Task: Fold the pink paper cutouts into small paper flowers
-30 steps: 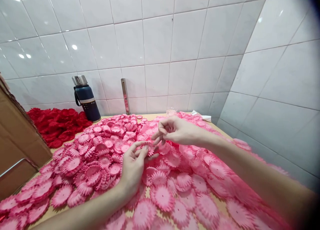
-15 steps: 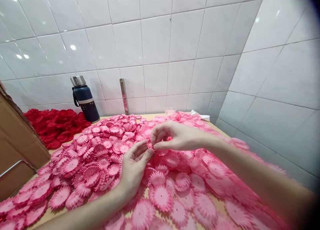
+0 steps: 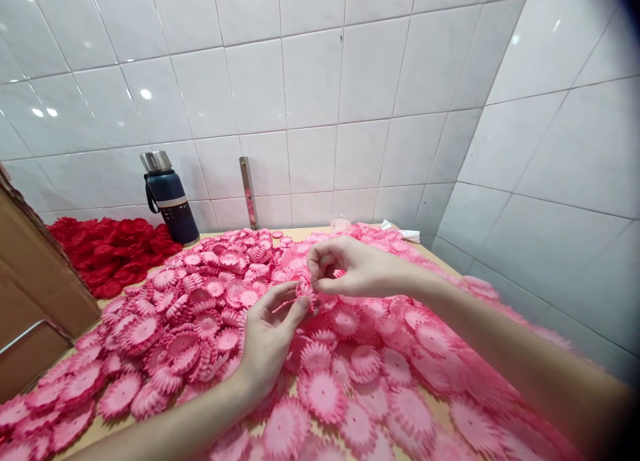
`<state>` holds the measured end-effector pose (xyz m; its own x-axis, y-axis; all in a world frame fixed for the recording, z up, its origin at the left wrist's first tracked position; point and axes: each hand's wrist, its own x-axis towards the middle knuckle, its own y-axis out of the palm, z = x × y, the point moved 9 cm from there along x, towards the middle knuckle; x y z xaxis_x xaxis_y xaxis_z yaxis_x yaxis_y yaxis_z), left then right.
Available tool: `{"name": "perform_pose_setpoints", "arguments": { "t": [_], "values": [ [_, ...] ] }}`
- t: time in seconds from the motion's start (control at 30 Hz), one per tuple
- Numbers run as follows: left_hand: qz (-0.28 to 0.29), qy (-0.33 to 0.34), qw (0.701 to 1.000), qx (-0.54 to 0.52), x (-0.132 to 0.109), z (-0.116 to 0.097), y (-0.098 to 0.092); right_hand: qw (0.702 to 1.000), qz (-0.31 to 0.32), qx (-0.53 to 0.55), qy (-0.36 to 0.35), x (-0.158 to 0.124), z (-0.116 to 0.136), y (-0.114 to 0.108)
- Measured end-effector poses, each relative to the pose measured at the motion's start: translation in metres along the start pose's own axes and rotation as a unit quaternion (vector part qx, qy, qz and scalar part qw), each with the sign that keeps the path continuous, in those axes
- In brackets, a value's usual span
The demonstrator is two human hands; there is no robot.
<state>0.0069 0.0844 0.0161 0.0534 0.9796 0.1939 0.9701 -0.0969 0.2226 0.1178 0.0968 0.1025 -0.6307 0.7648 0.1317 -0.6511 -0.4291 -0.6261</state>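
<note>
A small pink fabric flower piece (image 3: 306, 291) with a frilled edge is pinched between the thumb and fingers of my left hand (image 3: 270, 327). My right hand (image 3: 350, 264) has its thumb and forefinger closed in a pinch at the upper right edge of this piece. The other right fingers are curled in. My fingers hide part of the piece. Around and below both hands lie many loose pink flower discs (image 3: 324, 395) with pale centres and notched rims, heaped to the left and spread out to the right.
A dark blue flask (image 3: 173, 207) stands at the back left by a heap of red flower pieces (image 3: 117, 251). A cardboard box (image 3: 37, 294) borders the left side. A metal strip (image 3: 247, 193), a clear cup (image 3: 341, 224) and white paper (image 3: 410, 235) are near the tiled wall (image 3: 313, 147).
My right hand has shifted slightly up and to the right, its pinch moving along the edge of the flower piece. My left hand stays nearly in place, still holding the piece.
</note>
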Motion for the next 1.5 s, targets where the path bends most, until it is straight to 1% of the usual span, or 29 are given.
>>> {"name": "perform_pose_setpoints", "arguments": {
  "t": [0.17, 0.27, 0.33, 0.4, 0.47, 0.57, 0.67, 0.77, 0.83, 0.9, 1.03, 1.17, 1.23, 1.37, 1.5],
  "values": [
    [-0.014, 0.011, 1.000, 0.001, -0.001, -0.001, -0.004, 0.999, -0.031, -0.028, -0.007, 0.000, -0.004, -0.014],
    [-0.018, 0.001, 1.000, -0.011, -0.001, 0.001, -0.006, 0.998, -0.052, -0.044, 0.005, -0.003, -0.006, -0.024],
    [-0.009, -0.001, 1.000, -0.012, -0.001, 0.001, -0.005, 0.997, -0.063, -0.049, 0.014, -0.004, -0.005, -0.026],
    [-0.001, 0.001, 1.000, -0.008, -0.002, 0.000, -0.003, 0.997, -0.056, -0.052, 0.013, -0.005, -0.001, -0.022],
    [-0.002, 0.005, 1.000, 0.001, -0.003, -0.003, -0.004, 0.997, -0.033, -0.066, 0.011, -0.004, 0.003, -0.011],
    [-0.017, 0.010, 1.000, 0.012, -0.003, -0.006, -0.006, 0.992, -0.003, -0.128, 0.014, -0.003, 0.005, 0.006],
    [-0.031, 0.000, 0.999, 0.013, -0.002, -0.004, -0.008, 0.986, 0.008, -0.165, 0.020, -0.002, 0.004, 0.014],
    [-0.030, -0.014, 0.999, 0.003, -0.001, -0.001, -0.007, 0.989, 0.012, -0.147, 0.019, -0.002, 0.002, 0.013],
    [-0.021, -0.019, 1.000, 0.000, -0.001, 0.000, -0.005, 0.990, 0.004, -0.136, 0.018, -0.001, 0.000, 0.008],
    [-0.017, -0.015, 1.000, 0.007, -0.001, 0.000, -0.005, 0.992, -0.003, -0.127, 0.021, -0.001, -0.002, 0.005],
    [-0.026, 0.003, 0.999, 0.023, -0.001, -0.002, -0.010, 0.995, 0.004, -0.093, 0.045, -0.002, -0.005, 0.008],
    [-0.030, -0.009, 0.999, 0.021, -0.001, -0.002, -0.009, 0.983, -0.008, -0.171, 0.069, -0.002, -0.004, 0.008],
    [-0.026, -0.010, 0.999, 0.021, -0.001, -0.002, -0.007, 0.979, -0.006, -0.193, 0.071, -0.002, -0.004, 0.009],
    [-0.011, -0.006, 0.999, 0.040, 0.000, -0.003, -0.004, 0.980, 0.017, -0.195, 0.038, 0.000, -0.004, 0.012],
    [-0.011, -0.004, 0.999, 0.045, 0.000, -0.002, -0.004, 0.977, -0.003, -0.211, 0.019, 0.000, -0.003, 0.008]
  ]
}}
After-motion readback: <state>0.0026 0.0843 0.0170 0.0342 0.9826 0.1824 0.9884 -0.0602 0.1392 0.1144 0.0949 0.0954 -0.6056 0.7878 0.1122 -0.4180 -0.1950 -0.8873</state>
